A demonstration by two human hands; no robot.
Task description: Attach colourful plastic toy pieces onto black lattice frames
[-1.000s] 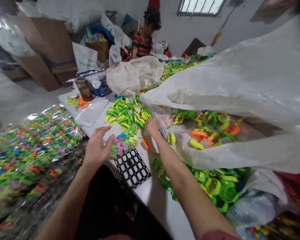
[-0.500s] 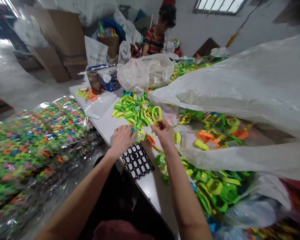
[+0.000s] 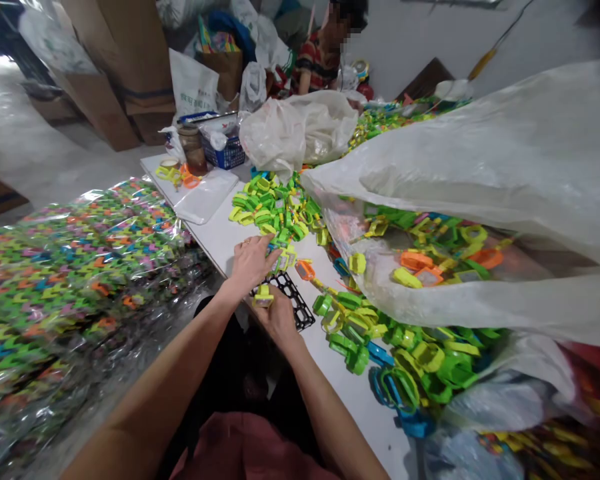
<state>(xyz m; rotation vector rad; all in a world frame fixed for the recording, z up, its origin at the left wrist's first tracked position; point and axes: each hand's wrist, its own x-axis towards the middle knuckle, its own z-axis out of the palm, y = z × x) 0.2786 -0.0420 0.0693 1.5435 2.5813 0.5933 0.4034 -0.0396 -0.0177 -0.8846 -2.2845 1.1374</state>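
Observation:
My left hand [image 3: 250, 261] lies on the white table with its fingers stretched out and its thumb apart. Its fingertips touch or nearly touch a few yellow-green toy watches [image 3: 285, 260] at the far end of a black plastic grid tray [image 3: 301, 308]. Over the near left part of that tray, my right hand [image 3: 280, 319] grips a yellow toy watch [image 3: 263, 297]. Part of the tray is hidden under this hand. An orange toy watch [image 3: 305, 269] lies right of the tray. Beyond my left hand sits a pile of green and yellow toy watches [image 3: 270, 208].
More toy watches [image 3: 405, 353] spread along the table's right side. An open plastic bag [image 3: 460, 153] of watches stands there. Packed colourful pieces under clear film [image 3: 75, 267] lie left. A jar [image 3: 193, 150] and blue basket [image 3: 229, 155] stand behind. A co-worker [image 3: 320, 63] sits at the far end.
My right hand has moved from beside the pile down and left over the black tray, with a yellow toy watch in it. The left hand stays near the tray's far end.

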